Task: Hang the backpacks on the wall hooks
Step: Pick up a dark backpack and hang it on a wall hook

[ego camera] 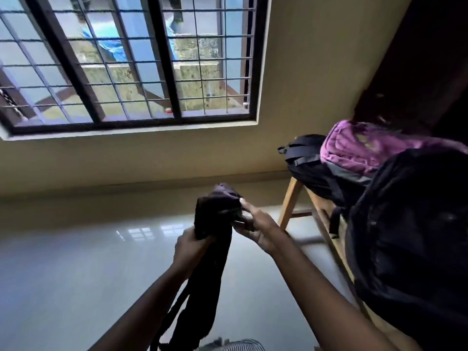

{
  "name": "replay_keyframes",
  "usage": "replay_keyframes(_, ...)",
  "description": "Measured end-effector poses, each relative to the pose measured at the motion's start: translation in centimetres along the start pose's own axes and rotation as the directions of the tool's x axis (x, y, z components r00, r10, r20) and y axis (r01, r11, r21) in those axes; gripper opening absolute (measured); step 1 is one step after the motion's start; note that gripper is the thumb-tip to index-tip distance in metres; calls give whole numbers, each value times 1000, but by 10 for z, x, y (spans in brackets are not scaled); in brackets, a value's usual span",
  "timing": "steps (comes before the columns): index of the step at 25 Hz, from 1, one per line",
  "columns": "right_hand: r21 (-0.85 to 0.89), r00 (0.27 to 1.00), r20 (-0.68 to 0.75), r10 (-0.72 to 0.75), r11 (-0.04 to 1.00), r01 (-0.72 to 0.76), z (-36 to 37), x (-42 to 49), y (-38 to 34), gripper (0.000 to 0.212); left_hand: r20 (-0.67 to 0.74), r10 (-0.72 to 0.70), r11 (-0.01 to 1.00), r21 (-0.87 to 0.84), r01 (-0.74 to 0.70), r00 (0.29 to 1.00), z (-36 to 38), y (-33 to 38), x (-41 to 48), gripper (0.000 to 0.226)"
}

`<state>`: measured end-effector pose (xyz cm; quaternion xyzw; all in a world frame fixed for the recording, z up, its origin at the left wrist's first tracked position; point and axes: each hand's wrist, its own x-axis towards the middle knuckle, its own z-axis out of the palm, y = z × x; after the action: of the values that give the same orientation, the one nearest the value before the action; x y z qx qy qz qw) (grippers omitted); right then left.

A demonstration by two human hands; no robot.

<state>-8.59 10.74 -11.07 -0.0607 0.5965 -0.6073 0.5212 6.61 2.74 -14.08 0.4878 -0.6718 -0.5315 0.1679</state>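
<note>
I hold a dark backpack up in front of me over the floor, its body and straps hanging down between my forearms. My left hand grips it just below its top. My right hand pinches the top edge from the right side. On a wooden bench at the right lie three more backpacks: a black one farthest away, a purple one in the middle, and a large black one nearest to me. No wall hooks are in view.
A barred window with a dark frame fills the upper left of the cream wall. Glossy pale floor tiles spread out below. A dark door or cupboard stands at the upper right. A striped object shows at the bottom edge.
</note>
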Motion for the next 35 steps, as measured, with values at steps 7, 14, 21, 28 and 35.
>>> replay_keyframes(7,-842,590,-513,-624,498,-206,-165,-12,-34,70,294,-62,950,-275,147,954,91,39,54,10)
replay_keyframes(14,-640,555,-768,-320,366,-676,-247,-3,24,84,434,-152,932,-237,275,888,148,47,39,7)
replay_keyframes(21,-766,691,-639,-338,197,-612,-229,-21,26,57,447,-216,900,-254,355,868,153,35,12,12)
replay_keyframes(28,-942,869,-256,-424,311,-126,-146,-105,48,62,375,-292,864,-291,411,880,149,18,-22,17)
replay_keyframes(35,-895,905,286,-314,250,370,-72,-110,76,65,193,-409,721,-530,446,892,78,-29,-44,15)
